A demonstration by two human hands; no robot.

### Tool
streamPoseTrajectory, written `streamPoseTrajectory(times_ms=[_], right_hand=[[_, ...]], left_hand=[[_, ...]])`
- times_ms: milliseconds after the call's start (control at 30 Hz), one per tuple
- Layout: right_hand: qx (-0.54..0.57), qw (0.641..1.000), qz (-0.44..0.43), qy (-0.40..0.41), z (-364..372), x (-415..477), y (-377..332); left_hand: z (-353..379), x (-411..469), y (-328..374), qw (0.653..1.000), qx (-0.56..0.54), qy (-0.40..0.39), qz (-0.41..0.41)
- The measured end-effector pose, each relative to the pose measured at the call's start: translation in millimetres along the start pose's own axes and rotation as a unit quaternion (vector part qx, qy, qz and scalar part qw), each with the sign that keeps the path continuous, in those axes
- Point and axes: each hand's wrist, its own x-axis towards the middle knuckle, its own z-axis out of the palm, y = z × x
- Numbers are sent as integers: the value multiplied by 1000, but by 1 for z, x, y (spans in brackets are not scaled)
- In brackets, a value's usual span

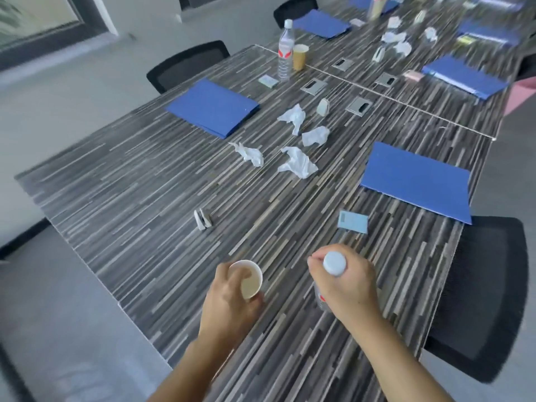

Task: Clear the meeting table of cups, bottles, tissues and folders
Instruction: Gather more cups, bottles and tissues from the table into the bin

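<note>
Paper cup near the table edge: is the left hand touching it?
Touching. Head view: the left hand grips the paper cup, fingers curled round its wall.

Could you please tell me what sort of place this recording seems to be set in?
Most likely an office meeting room: a long table with metal cable hatches set into its middle, black mesh chairs along its sides, and blue folders laid out at the seats.

An office meeting room: long striped table (145, 181), mesh chairs (481, 297), blue folders (213, 107).
</note>
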Motion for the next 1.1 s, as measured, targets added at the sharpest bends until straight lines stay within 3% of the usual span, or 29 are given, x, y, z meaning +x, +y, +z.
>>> streamPoseTrajectory(times_ms=[400, 833, 1100], right_hand=[[-54, 998, -23, -2, 44, -72, -81], [-39, 999, 2, -26, 246, -57, -244], [-12, 1000, -4, -19, 355, -29, -317]], left_hand=[[-123, -63, -70, 995, -33, 90, -14], [-306, 33, -250, 993, -52, 106, -18], [-377, 104, -326, 992, -56, 112, -34]])
